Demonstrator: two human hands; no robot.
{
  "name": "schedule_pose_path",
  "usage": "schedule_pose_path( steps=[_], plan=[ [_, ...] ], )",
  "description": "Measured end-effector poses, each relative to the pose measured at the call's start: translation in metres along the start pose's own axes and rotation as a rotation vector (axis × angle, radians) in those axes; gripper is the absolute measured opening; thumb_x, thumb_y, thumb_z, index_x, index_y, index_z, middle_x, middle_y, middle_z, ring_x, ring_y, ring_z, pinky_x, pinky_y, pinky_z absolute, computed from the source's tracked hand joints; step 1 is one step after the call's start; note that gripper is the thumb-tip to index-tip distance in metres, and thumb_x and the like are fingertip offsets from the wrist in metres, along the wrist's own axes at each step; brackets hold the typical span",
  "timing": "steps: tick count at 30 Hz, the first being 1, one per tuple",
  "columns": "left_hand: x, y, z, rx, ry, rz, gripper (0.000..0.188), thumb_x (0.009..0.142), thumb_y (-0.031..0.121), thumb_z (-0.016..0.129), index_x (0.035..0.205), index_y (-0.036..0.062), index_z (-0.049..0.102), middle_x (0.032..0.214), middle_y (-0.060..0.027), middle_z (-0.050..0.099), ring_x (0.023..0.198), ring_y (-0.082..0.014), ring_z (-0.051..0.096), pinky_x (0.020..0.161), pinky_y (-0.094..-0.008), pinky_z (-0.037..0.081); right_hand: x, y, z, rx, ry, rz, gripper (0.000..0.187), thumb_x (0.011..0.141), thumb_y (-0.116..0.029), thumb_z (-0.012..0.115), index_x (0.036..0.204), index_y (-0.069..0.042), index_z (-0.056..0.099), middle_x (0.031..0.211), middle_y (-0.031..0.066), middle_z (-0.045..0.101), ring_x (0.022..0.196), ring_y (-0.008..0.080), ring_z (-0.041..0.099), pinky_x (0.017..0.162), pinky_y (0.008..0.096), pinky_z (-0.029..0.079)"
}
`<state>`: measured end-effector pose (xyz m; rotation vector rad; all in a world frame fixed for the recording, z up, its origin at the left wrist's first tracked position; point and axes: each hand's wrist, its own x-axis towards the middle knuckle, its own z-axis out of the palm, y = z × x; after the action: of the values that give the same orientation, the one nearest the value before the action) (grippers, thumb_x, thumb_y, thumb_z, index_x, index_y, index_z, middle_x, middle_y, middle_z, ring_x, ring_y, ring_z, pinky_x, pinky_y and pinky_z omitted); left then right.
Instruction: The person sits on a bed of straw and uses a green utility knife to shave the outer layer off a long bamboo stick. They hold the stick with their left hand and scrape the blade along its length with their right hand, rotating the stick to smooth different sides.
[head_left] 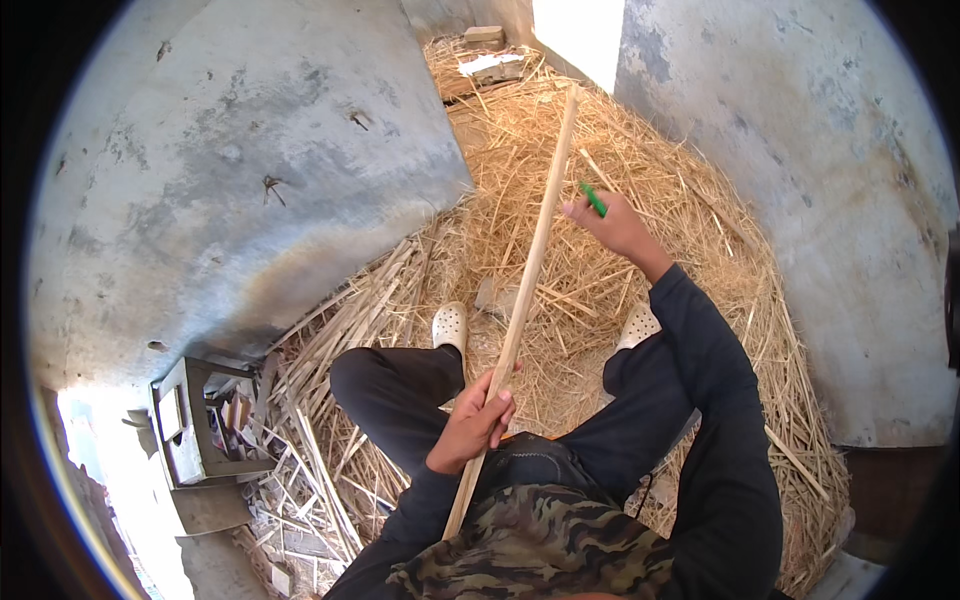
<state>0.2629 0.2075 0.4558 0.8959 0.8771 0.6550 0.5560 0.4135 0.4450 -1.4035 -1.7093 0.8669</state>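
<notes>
A long, pale wooden strip point(534, 270) slants up and away from my lap, its far end above the straw. My left hand point(474, 424) is closed round its lower part, close to my body. To the right of the strip's upper part is my right hand point(617, 225), apart from the wood. It grips a short green object point(594, 199) that sticks out past the fingers. Whether this is a pen or a tool handle, I cannot make out.
Straw and wood shavings point(690, 190) cover the floor around my clogs point(450, 325). Loose split strips point(310, 320) pile up at left beside a wooden box-like frame point(205, 420). Grey walls point(250, 150) stand on both sides. Bricks point(484, 36) lie at the far end.
</notes>
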Motion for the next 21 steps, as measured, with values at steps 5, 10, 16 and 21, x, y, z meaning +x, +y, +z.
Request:
schedule_pose_path(
  steps=[5,10,16,21],
  plan=[
    [0.018,0.027,-0.003,0.079,0.146,0.096,0.044,0.102,0.024,0.052,0.142,0.0069,0.043,0.071,0.0033,0.045,0.047,-0.0014,0.039,0.042,-0.0169,0.036,-0.04,-0.027,0.036,-0.477,-0.172,-0.197,0.069,0.087,-0.072,0.05,0.071,-0.007,0.065,0.052,0.0085,0.053,0.047,0.0235,0.057,0.047,0.038,0.043],
    [0.023,0.034,0.002,0.152,0.176,0.098,0.047,0.102,0.024,0.051,0.145,0.0073,0.041,0.072,0.0039,0.045,0.053,-0.0013,0.041,0.044,-0.0174,0.036,-0.068,-0.032,0.062,-0.504,-0.117,-0.381,0.068,0.083,-0.074,0.052,0.065,-0.008,0.06,0.049,0.0122,0.052,0.045,0.0318,0.056,0.045,0.0443,0.042],
    [0.022,0.027,0.011,0.321,0.237,0.158,0.048,0.103,0.024,0.05,0.145,0.0029,0.039,0.074,0.0048,0.042,0.063,-0.0019,0.038,0.053,-0.0191,0.033,-0.062,-0.023,0.063,-0.659,-0.005,-0.525,0.076,0.08,-0.082,0.047,0.061,-0.01,0.061,0.043,0.006,0.048,0.035,0.022,0.05,0.036,0.038,0.037],
    [0.013,0.022,0.013,0.392,0.224,0.18,0.047,0.104,0.024,0.048,0.144,0.0001,0.04,0.074,0.0045,0.044,0.064,-0.0027,0.038,0.055,-0.0205,0.033,-0.027,-0.04,0.028,-0.762,0.275,-0.388,0.079,0.083,-0.084,0.039,0.052,-0.013,0.058,0.039,-0.0011,0.04,0.032,0.0137,0.041,0.033,0.0315,0.031]
  ],
)
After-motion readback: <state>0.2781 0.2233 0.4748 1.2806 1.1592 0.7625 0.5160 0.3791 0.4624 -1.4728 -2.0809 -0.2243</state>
